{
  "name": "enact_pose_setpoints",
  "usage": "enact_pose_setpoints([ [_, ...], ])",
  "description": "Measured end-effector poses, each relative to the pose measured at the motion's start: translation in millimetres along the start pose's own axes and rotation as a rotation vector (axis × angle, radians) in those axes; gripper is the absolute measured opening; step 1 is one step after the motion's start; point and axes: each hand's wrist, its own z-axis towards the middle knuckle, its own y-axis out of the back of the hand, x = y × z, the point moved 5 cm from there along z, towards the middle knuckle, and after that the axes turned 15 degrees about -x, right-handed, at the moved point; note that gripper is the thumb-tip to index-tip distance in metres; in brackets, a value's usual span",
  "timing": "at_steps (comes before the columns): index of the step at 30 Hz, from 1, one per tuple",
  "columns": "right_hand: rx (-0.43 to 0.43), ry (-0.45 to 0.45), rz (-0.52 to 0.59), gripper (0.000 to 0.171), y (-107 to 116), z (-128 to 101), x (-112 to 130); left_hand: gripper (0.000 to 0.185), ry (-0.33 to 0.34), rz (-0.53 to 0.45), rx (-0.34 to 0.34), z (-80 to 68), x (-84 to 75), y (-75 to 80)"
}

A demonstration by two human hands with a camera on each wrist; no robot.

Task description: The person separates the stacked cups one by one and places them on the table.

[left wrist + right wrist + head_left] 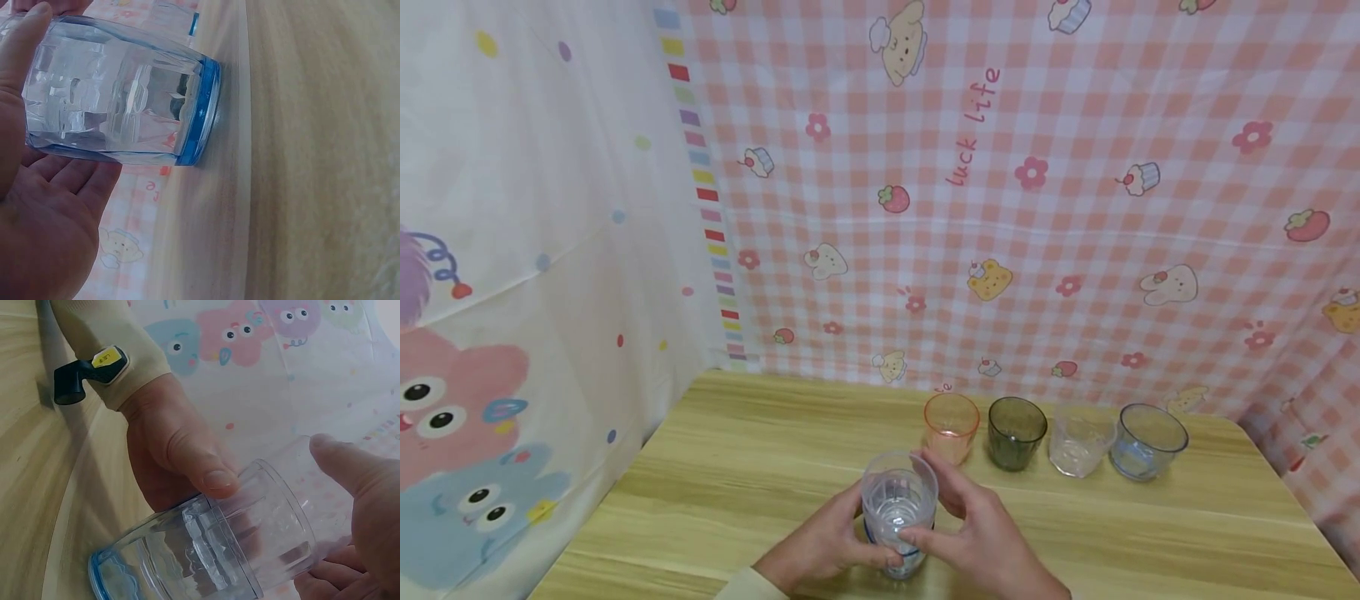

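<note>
- While both hands curl round it, the clear blue-based glass stands at the near middle of the desk: left hand and right hand each have a closed grip.
- Best, I judge: keep thumbs high, base flat.
- Beyond, four tumblers line up.
- The curtain reads "luck life".
</note>
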Motion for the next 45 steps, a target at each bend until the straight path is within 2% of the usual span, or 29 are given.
enact_pose_setpoints([
  [4,-0.010,-0.021,-0.015,0.087,0,0,-2,0.079,0.007,-0.009,0.000,-0.1,1.3,0.0],
  [13,-0.041,0.012,-0.010,0.079,1,2,-3,0.079,-0.023,0.007,0.007,0.7,1.7,-1.2],
  [19,-0.048,0.039,-0.030,0.079,2,2,-1,0.077,-0.011,0.001,0.014,0.5,0.9,-2.2],
  [26,-0.057,-0.010,-0.025,0.082,2,1,-2,0.078,-0.001,0.002,0.019,0.3,1.3,-2.6],
  [30,-0.061,-0.006,-0.009,0.083,2,1,0,0.079,-0.014,0.025,0.013,-0.8,1.5,-2.6],
  [37,-0.099,0.061,0.018,0.079,5,2,7,0.078,-0.020,0.035,0.022,-0.4,1.6,-0.4],
  [45,-0.111,0.080,0.046,0.079,9,4,13,0.083,-0.020,0.017,0.016,-0.8,1.5,0.1],
])
